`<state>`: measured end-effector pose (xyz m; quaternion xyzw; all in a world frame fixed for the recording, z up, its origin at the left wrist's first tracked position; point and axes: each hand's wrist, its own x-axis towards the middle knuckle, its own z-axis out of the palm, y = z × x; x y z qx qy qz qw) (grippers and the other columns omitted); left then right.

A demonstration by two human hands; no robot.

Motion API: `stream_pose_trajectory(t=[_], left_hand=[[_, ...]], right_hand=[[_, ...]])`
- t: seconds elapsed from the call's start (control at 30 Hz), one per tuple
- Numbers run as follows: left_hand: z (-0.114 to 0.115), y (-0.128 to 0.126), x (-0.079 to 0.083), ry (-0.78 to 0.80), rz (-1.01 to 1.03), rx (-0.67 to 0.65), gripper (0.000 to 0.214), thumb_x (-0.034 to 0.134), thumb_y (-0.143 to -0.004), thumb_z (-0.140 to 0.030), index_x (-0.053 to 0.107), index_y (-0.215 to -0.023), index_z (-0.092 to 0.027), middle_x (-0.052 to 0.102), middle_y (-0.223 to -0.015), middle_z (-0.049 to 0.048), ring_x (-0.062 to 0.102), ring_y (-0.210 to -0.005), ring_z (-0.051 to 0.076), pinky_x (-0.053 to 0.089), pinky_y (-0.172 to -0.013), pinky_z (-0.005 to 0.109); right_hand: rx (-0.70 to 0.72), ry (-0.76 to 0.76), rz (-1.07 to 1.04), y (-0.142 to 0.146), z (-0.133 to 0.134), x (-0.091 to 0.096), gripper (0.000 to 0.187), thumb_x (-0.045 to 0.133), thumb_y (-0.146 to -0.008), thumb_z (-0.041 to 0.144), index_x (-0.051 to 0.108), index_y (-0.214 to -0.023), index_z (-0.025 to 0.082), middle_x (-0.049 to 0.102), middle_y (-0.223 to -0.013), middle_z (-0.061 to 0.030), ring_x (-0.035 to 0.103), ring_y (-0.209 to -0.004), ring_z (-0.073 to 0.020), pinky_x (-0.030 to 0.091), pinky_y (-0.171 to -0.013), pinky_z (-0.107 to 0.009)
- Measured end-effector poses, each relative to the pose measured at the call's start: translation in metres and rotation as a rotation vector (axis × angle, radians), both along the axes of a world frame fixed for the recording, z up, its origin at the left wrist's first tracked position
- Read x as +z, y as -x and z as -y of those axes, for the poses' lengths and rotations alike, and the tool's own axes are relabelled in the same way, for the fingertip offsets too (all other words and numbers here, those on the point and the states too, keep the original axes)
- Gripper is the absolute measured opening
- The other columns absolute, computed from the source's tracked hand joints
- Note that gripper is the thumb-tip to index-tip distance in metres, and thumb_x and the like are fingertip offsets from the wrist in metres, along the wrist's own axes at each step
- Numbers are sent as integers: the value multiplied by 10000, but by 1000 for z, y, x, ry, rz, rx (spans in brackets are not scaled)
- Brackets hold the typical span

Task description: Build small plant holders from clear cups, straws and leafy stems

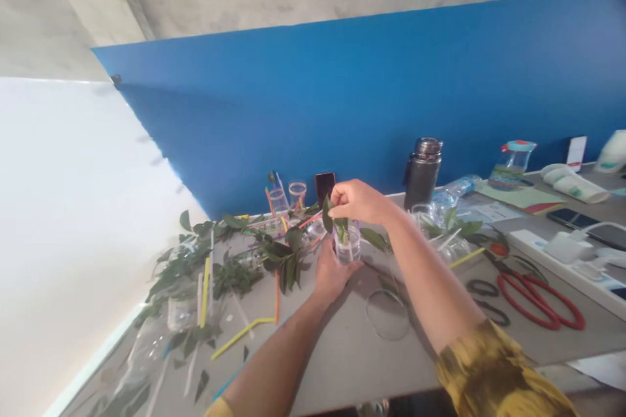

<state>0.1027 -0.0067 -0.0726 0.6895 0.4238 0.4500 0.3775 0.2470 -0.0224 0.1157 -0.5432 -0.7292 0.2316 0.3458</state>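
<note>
**Your right grip (357, 202) pinched a leafy sprig (341, 229) above a clear cup (348, 249).**
Your left grip (332, 277) wrapped closed around the cup's lower part, mid-bench (342, 365). A slackened hold, or the stem snagging on the rim, could tip the cup toward the loose straws (242, 332) or tear the leaves.
</note>
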Motion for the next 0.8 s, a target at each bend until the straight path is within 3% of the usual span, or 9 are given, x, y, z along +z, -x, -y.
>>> stream_pose_trajectory(t=[0.17,0.37,0.57,0.8], left_hand=[[1,-1,0,-6,1,11,794,909,-660,-232,530,-1357,-231,680,-1308,125,641,-1229,332,463,-1080,515],[1,-1,-1,-2,40,-3,764,927,-643,-203,571,-1313,-287,699,-1273,92,645,-1211,345,473,-1076,529],[0,-1,-2,7,60,11,794,933,-625,-222,584,-1337,-267,672,-1337,116,604,-1287,369,407,-1154,558],[-1,-1,-4,-15,71,-3,845,926,-636,-204,554,-1393,-259,665,-1346,120,595,-1307,359,406,-1156,540]], right_hand=[[-182,7,188,2,-4,-4,115,740,-764,174,632,-789,208,746,-796,-6,628,-639,-137,376,-577,-267],[-174,14,165,4,-4,-5,184,772,-753,168,625,-854,215,784,-871,-17,658,-632,-142,397,-572,-270],[-161,7,44,6,-5,-5,158,764,-830,223,611,-865,210,772,-822,-2,633,-532,-120,413,-576,-273],[-180,17,88,8,-8,-7,167,790,-803,221,626,-834,212,777,-834,5,649,-568,-122,384,-569,-265]])
